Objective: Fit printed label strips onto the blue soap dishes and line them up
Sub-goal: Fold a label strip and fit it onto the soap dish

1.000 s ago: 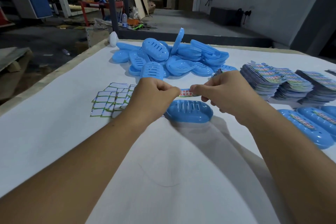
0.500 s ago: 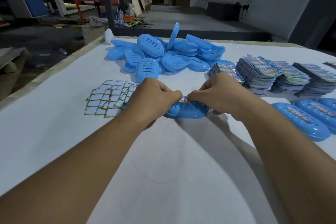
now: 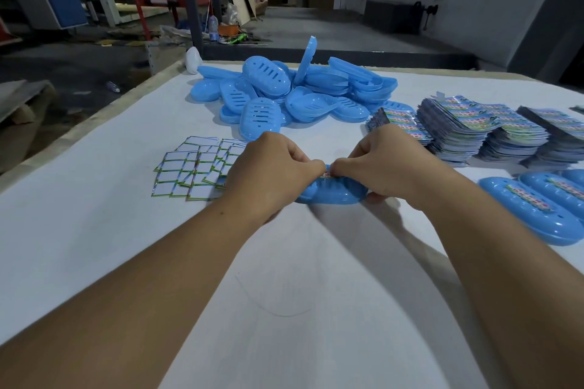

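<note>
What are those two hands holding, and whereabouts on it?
Both hands pinch a printed label strip, the left hand at its left end, the right hand at its right end, over a blue soap dish on the table.

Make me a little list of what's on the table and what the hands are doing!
Left hand: pinches the label strip on the soap dish
Right hand: pinches the strip's other end
Finished dishes: labelled, lined up at right
Pile of dishes: unlabelled, at the far side
Stacks of labels: right of the pile
Small square stickers: spread out at left
Table: covered in white
</note>
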The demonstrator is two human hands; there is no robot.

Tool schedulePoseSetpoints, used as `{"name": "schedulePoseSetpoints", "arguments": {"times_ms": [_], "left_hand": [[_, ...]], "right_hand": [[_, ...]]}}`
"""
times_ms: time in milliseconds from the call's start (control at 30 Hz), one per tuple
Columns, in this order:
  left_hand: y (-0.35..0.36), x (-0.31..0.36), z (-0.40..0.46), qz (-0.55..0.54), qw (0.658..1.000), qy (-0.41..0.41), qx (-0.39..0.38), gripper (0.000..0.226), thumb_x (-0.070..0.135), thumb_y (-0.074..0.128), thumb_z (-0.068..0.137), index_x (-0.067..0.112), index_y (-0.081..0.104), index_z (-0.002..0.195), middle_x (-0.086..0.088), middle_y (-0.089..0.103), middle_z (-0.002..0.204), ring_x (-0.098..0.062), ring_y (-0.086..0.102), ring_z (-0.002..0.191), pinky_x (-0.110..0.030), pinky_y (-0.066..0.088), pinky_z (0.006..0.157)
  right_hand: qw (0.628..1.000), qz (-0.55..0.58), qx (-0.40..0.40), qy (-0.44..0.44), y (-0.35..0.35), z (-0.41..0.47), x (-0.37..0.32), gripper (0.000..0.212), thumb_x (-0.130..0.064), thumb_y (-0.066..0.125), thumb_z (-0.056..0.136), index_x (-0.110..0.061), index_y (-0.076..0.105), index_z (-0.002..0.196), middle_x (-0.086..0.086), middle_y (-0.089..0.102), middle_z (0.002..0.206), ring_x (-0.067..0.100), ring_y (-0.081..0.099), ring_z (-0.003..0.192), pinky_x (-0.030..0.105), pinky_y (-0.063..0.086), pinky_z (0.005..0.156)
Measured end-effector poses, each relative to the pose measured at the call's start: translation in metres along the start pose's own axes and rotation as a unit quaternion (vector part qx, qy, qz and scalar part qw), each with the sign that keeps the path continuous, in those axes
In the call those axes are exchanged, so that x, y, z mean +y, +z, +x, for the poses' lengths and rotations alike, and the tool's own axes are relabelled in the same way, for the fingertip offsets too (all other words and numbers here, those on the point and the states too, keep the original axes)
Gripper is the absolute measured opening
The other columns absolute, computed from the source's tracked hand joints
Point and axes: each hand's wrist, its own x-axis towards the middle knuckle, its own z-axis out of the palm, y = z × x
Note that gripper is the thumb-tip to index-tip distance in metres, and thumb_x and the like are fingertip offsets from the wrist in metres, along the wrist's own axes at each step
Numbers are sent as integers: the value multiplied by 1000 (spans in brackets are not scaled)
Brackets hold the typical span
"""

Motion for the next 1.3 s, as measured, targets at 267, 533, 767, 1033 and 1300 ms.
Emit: {"name": "schedulePoseSetpoints", "arguments": {"times_ms": [267, 533, 767, 1033, 1300], "left_hand": [[0, 0, 1, 35, 999, 14, 0, 26, 54, 74, 66, 28, 69, 62, 25, 63, 56, -3, 62, 62, -25, 48, 60], [-3, 4, -4, 158, 981, 95, 57, 30, 58, 68, 73, 31, 57, 66, 14, 55, 69, -16, 58, 73, -29, 35, 59], [-4, -5, 1, 149, 988, 46, 24, 41, 71, 64, 70, 33, 53, 81, 13, 60, 79, -12, 58, 78, -32, 42, 63], [-19, -7, 7, 78, 993, 25, 89, 53, 68, 29, 96, 27, 61, 85, 8, 66, 82, -23, 60, 82, -36, 42, 66], [-17, -8, 4, 91, 987, 75, 108, 58, 66, 28, 98, 24, 64, 82, 6, 67, 76, -23, 61, 76, -35, 45, 62]], "right_hand": [[997, -76, 22, -14, -2, -6, -3, 39, -51, 73, 73, -12, 75, 66, 4, 69, 52, 17, 67, 49, 38, 63, 67], [979, -185, 68, -43, -4, -10, -9, 46, -59, 73, 75, -14, 72, 83, 6, 67, 70, 26, 67, 76, 30, 50, 60], [980, -182, 65, -37, -6, -9, -5, 56, -69, 72, 71, -14, 71, 78, 3, 67, 60, 20, 66, 64, 29, 53, 59], [986, -138, 73, -66, -21, -3, 6, 41, -45, 56, 94, -11, 62, 72, 6, 68, 63, 27, 67, 65, 29, 46, 55], [972, -101, -103, -188, -4, -18, -4, 85, -66, 76, 67, -43, 47, 143, -14, 57, 136, 9, 57, 119, 26, 43, 95]]}}
